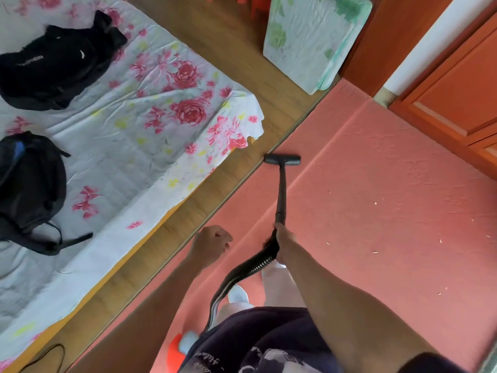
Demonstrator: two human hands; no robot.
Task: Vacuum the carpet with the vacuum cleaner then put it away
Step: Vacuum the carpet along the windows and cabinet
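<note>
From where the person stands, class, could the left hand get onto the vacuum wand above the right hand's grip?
Probably yes. The left hand hangs free, holding nothing, close beside the right hand, and the wand runs bare from that grip to the floor head, with nothing between.

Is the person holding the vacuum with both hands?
No, only the right hand grips the vacuum wand; the left hand is curled beside it, holding nothing.

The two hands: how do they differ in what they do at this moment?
The right hand grips the vacuum wand where the ribbed hose joins it; the left hand holds nothing. The right hand is over the pink carpet; the left hand hangs, fingers curled, near the carpet's edge. Both are bare.
</note>
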